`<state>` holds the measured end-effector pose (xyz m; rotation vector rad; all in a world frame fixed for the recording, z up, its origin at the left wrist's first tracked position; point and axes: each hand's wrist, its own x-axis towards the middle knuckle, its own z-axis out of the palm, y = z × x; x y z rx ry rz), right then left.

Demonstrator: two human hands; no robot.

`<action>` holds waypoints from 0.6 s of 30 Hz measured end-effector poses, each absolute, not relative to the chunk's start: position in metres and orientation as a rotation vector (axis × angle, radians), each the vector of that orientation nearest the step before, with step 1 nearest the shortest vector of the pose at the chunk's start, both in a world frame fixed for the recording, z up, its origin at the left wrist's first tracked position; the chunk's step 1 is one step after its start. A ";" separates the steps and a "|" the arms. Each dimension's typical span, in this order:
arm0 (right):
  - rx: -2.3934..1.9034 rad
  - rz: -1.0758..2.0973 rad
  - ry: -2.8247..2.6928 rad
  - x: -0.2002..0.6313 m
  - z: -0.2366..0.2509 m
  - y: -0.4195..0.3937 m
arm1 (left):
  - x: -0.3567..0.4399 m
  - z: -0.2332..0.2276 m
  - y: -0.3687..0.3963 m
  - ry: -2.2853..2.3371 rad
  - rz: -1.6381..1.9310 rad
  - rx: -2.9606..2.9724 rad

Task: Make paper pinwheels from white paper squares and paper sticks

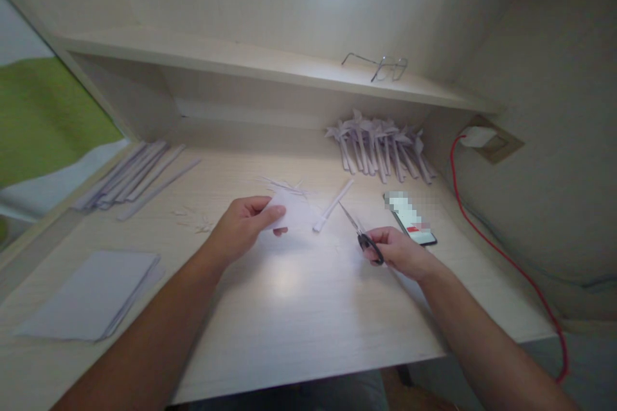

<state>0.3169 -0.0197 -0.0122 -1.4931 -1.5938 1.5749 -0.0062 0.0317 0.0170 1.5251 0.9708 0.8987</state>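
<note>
My left hand point(248, 225) pinches a small white piece of paper point(296, 213) between thumb and fingers, a little above the desk. In my right hand point(393, 249) is a pair of scissors point(360, 231) with black handles, its blades pointing up and left toward the paper but apart from it. A rolled paper stick point(335, 202) lies on the desk between the paper and the scissors. Thin paper strips point(284, 185) are scattered just behind the held paper.
Finished paper pinwheels point(380, 141) lie in a row at the back right. Several paper sticks point(139, 173) rest at the left, with folded paper sheets point(96, 295) nearer me. A phone point(412, 221) lies right of the scissors. Glasses point(380, 67) sit on the shelf; a red cable point(501, 247) hangs right.
</note>
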 end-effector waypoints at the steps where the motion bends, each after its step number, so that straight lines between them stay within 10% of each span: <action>1: -1.442 1.603 -1.578 0.313 -0.012 -0.019 | -0.006 0.018 0.032 0.971 0.904 1.521; 18: -1.486 1.537 -1.669 0.275 -0.002 -0.016 | -0.012 0.020 0.031 1.115 0.923 1.615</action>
